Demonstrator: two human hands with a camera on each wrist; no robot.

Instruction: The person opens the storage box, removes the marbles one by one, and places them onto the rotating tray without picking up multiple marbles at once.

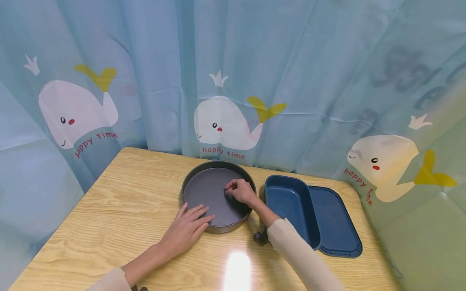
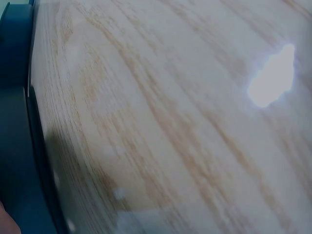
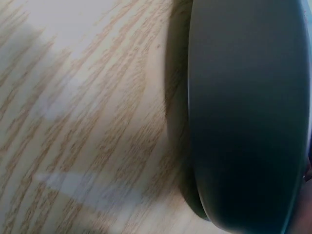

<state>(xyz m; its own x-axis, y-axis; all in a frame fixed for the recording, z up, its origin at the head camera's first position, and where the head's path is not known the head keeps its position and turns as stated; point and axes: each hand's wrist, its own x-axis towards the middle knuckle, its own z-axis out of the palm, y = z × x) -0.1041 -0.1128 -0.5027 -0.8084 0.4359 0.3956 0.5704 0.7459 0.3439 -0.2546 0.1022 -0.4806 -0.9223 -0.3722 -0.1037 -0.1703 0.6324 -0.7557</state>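
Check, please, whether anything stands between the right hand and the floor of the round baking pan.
Nothing visible does. The right hand is inside the round baking pan, over its floor; contact is unclear. The left hand is at the near-left rim; the blue container stands outside, on the right.

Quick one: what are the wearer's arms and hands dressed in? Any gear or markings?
The left hand and right hand are ungloved. Plain cream sleeves leave the wrists bare. A dark rounded piece shows by the right cuff, probably wrist-camera gear. No markings or cables visible.
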